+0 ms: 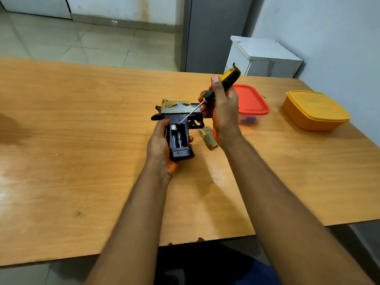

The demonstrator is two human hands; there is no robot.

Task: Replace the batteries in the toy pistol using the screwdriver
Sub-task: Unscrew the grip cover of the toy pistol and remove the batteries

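1. Toy pistol (178, 128) held above table (82, 140) centre, grip toward the viewer, by left hand (159, 145).
2. Screwdriver (207, 97) held by right hand (223, 112), tip in the open battery compartment (177, 136).
3. Compartment cover (208, 138) laid on table, right of the grip.
4. Two lidded containers (251, 103) (315, 110) set farther right.

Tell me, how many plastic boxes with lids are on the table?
2. The clear plastic box with a red lid sits just behind the right hand; the orange plastic box with an orange lid stands farther right, near the wall.
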